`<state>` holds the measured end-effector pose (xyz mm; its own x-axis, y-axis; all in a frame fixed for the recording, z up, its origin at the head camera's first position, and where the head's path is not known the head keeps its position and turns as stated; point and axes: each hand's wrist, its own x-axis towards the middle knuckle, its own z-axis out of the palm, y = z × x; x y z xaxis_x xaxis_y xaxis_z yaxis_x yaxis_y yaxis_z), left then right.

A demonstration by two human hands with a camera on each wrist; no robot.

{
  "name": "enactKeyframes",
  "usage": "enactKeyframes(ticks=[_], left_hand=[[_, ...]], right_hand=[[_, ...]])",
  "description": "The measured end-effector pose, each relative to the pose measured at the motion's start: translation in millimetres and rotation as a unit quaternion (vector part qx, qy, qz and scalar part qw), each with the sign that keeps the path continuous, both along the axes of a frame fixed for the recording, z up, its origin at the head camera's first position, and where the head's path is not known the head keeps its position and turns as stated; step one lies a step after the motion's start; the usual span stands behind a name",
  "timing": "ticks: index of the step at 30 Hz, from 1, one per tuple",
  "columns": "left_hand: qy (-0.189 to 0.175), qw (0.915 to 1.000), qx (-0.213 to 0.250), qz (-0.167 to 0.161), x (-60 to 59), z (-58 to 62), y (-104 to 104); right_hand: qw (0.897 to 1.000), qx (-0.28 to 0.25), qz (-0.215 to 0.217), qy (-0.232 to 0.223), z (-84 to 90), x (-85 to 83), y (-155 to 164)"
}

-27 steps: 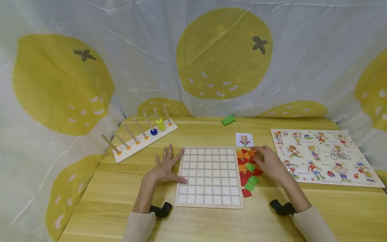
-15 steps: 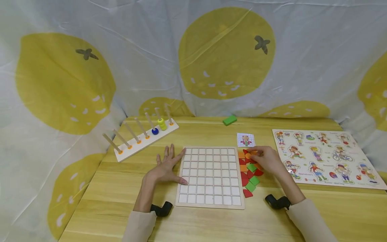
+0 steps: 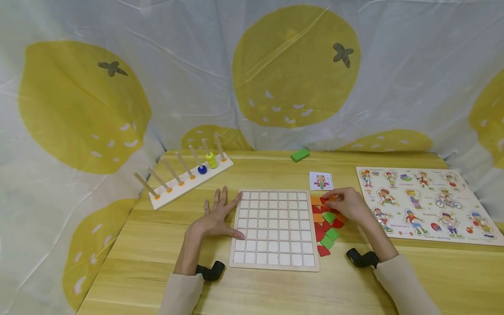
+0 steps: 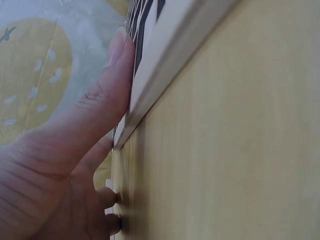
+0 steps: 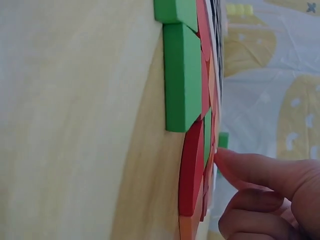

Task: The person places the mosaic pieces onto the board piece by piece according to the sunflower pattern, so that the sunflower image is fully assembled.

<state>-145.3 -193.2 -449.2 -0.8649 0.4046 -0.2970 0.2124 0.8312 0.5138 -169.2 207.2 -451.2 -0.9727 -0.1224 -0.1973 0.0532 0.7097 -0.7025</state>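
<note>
My left hand (image 3: 215, 221) lies spread at the left side of a wooden grid board (image 3: 274, 267). Its thumb (image 4: 100, 90) rests over the board's edge, and the index fingertip touches the far left corner. Right of the board is a pile of flat red, orange and green pieces. My right hand (image 3: 348, 204) is at the pile's far end, thumb and index finger pinching at an orange piece (image 3: 332, 198) largely hidden by them. A red piece (image 3: 323, 201) shows beside the fingertips. Nearer lie green pieces (image 3: 327, 242) and a red piece (image 3: 323, 250). In the right wrist view, the other fingers curl in.
A pattern card (image 3: 321, 180) lies beyond the pile. At right is a picture puzzle board (image 3: 425, 205). A peg stand (image 3: 189, 183) with yellow and blue beads is at back left. A green block (image 3: 300, 155) lies near the patterned cloth (image 3: 189, 78).
My right hand has shifted slightly left and away over the far end of the pile. The orange round piece is now largely covered by its fingers. My left hand stays put.
</note>
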Motion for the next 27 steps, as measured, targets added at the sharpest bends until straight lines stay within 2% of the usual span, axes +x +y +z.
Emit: enactKeyframes(ticks=[10,20,27], left_hand=[[0.0,1.0,0.0,-0.003,-0.8,1.0,-0.1],[-0.002,1.0,0.005,-0.007,0.1,-0.4,-1.8],[-0.001,1.0,-0.004,-0.008,0.4,0.8,-1.7]], right_hand=[[0.998,-0.03,-0.009,-0.053,0.4,0.2,0.5],[0.996,-0.063,-0.004,-0.065,-2.6,-0.6,3.4],[0.995,-0.066,-0.003,-0.072,-2.1,0.0,2.7]])
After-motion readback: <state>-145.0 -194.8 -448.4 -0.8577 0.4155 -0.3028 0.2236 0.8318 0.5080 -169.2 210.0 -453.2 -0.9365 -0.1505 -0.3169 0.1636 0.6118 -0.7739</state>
